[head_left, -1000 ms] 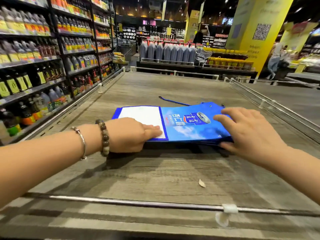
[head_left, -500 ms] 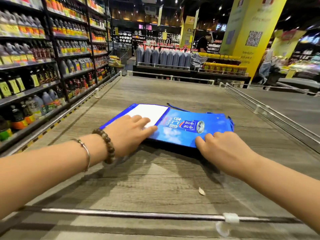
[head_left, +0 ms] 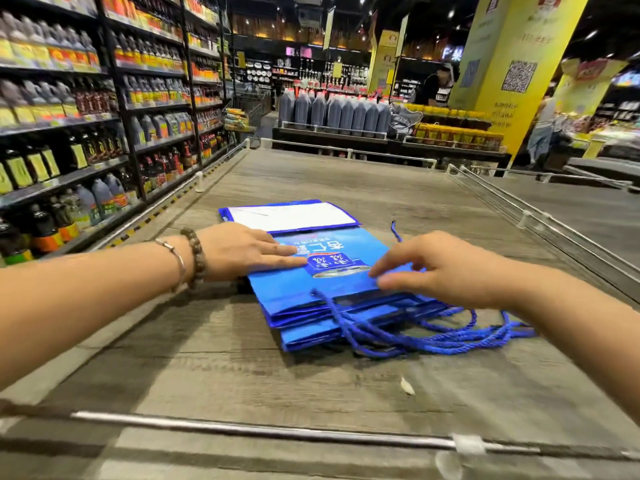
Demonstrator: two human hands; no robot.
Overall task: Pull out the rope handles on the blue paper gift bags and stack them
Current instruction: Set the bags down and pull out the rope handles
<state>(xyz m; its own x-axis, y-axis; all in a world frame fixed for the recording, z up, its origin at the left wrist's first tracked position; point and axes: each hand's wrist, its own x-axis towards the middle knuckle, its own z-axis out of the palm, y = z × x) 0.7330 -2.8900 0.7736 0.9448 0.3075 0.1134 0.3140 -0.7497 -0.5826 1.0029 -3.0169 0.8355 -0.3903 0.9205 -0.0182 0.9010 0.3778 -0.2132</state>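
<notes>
Pinning the stack of blue paper gift bags (head_left: 304,296) to the wooden table (head_left: 225,375), the left hand (head_left: 239,252) lies flat, fingers straight; the right hand (head_left: 446,268) touches its top with loose fingertips, gripping nothing; blue rope handles (head_left: 415,336) trail off its near edge.

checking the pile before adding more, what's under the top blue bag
More flat blue bags lie stacked under the top bag, edges showing at the near side, rope handles spilling out. Their faces and count are covered.

Glossy paper bags (head_left: 294,292) — (twisted) rope handles (head_left: 433,336)
</notes>
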